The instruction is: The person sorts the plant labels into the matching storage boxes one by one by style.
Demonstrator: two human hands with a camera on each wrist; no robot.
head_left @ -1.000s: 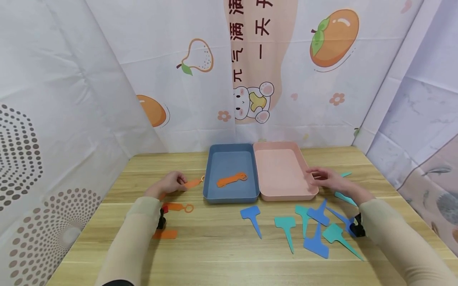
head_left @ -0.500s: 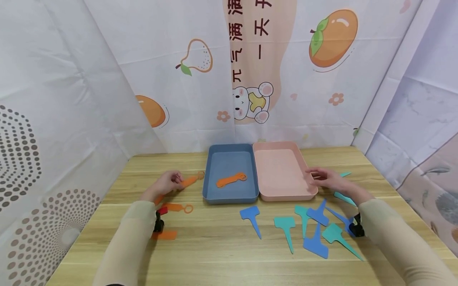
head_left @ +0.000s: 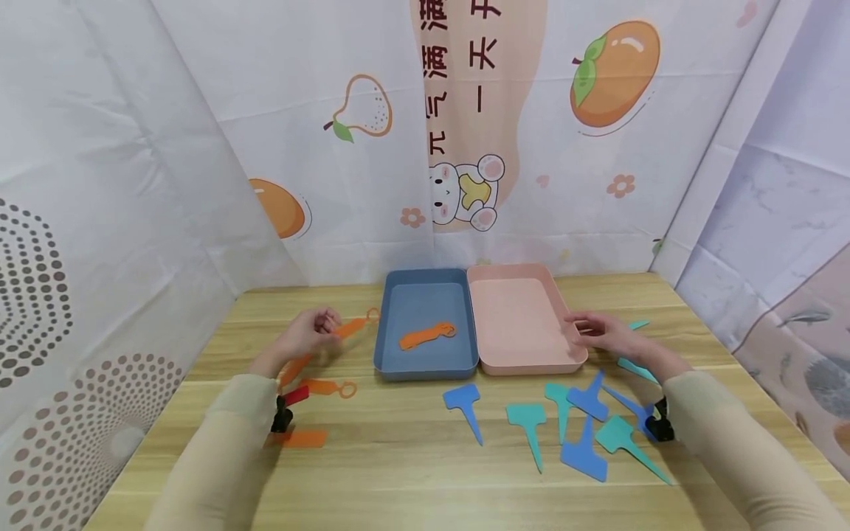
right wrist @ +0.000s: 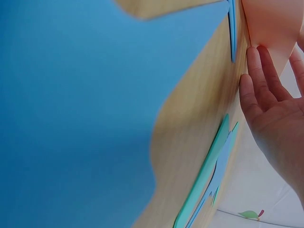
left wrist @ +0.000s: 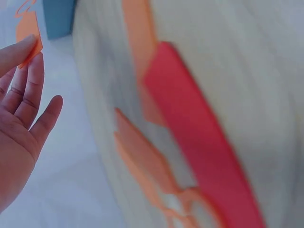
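My left hand [head_left: 307, 333] pinches an orange ring-ended tag [head_left: 350, 327] by its flat end, thumb on one side and fingers on the other. The tag's ring end points toward the blue tray [head_left: 425, 295], in which other orange tags [head_left: 428, 335] lie together. In the left wrist view the pinched tag [left wrist: 27, 31] is held clear of the table. My right hand [head_left: 607, 332] rests at the right wall of the pink tray [head_left: 514, 302] with its fingers extended. The right wrist view shows these fingertips [right wrist: 254, 52] against the pink wall and nothing in the palm.
Left of the trays, loose orange tags [head_left: 323, 386] lie on the wooden table near my left wrist. Blue T-shaped plant labels [head_left: 462, 398] and teal ones [head_left: 527, 417] are scattered at front right, several overlapping. A printed white curtain [head_left: 345, 258] hangs behind the table.
My left hand has drawn slightly left and up with the orange tag, whose ring end has swung upward. The right hand stays at the pink tray.
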